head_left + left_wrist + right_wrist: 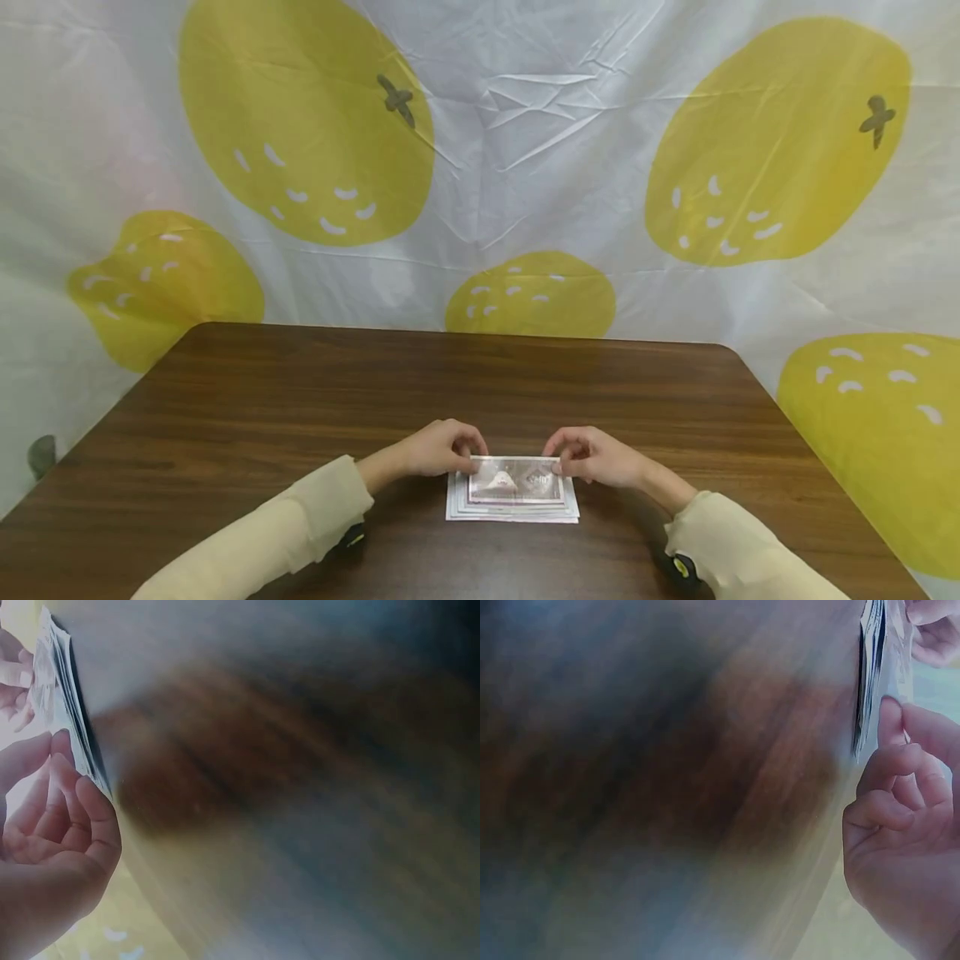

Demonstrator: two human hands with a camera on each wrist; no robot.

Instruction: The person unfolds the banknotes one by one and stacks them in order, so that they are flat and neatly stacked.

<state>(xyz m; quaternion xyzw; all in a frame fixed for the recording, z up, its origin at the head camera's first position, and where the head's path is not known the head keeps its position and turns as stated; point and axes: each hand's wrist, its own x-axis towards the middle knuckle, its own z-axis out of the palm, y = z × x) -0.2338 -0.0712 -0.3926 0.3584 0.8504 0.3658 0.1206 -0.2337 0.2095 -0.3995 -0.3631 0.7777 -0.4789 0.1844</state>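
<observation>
A small brownish-purple banknote lies uppermost on a pile of banknotes, whose larger notes show as pale edges around it. My left hand pinches the top note near its far left corner between thumb and forefinger. At the far right corner, my right hand pinches the same note in the same way. Seen edge-on in the left wrist view, the pile shows several thin layers. In the right wrist view, the right thumb and forefinger meet at the note's end, with the other fingers curled loosely below.
The pile rests near the front of a dark brown wooden table with rounded far corners. Behind the table hangs a white cloth printed with large yellow lemons. Both forearms, in cream sleeves, reach in from the front.
</observation>
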